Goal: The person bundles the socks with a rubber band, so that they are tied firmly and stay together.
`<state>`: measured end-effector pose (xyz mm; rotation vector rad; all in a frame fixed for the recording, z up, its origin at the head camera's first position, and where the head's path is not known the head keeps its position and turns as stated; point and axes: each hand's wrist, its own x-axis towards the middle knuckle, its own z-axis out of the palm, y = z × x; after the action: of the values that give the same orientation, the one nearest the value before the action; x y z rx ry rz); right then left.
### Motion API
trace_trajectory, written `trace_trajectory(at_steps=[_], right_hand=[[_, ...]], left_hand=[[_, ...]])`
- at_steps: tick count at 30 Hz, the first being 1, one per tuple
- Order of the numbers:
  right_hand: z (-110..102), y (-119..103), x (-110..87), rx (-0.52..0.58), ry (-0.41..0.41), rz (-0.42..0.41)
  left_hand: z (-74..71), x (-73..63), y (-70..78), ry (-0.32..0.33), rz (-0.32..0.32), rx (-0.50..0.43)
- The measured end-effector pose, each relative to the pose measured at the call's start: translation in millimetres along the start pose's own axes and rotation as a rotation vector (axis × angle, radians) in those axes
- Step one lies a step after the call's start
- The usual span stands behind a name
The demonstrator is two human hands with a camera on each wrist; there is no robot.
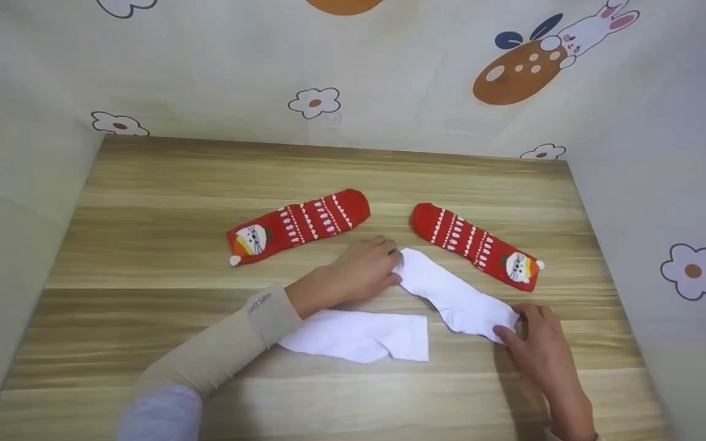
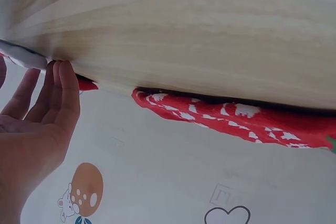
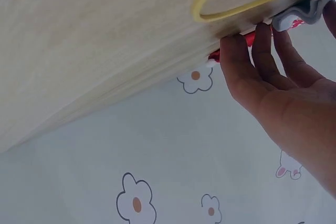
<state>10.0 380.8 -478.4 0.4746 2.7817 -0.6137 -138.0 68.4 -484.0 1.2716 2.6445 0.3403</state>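
A white sock [image 1: 451,291] lies slantwise on the wooden table, its toe up and to the left. My left hand [image 1: 365,266] pinches the toe end between thumb and fingers. At the cuff, the thumb and fingers of my right hand [image 1: 540,349] hold the edge, which looks wavy in the right wrist view. A second white sock [image 1: 365,337] lies flat below my left forearm, partly covered by it. Two red patterned socks lie farther back: the left red sock [image 1: 301,225] and the right red sock [image 1: 472,245], toes towards each other.
The wooden table [image 1: 163,177] is bordered by pale printed walls [image 1: 390,116] at the back and both sides. A yellow loop [image 3: 226,11] hangs near the right wrist. A beige sleeve [image 1: 224,349] covers the left forearm.
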Motion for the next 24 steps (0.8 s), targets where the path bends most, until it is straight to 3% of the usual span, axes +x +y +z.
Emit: trace_trajectory(at_steps=[8,15,24], right_hand=[[-8,-6,5.9,0.044,-0.089,0.073],[-7,-8,6.1,0.067,-0.069,0.073],[-1,-17,7.7,0.085,-0.042,0.068]], left_hand=[[2.5,5.9,1.1,-0.001,-0.030,0.036],[4.6,5.3,2.3,0.014,-0.026,0.077],[1.2,2.7,4.3,-0.031,-0.048,-0.077]])
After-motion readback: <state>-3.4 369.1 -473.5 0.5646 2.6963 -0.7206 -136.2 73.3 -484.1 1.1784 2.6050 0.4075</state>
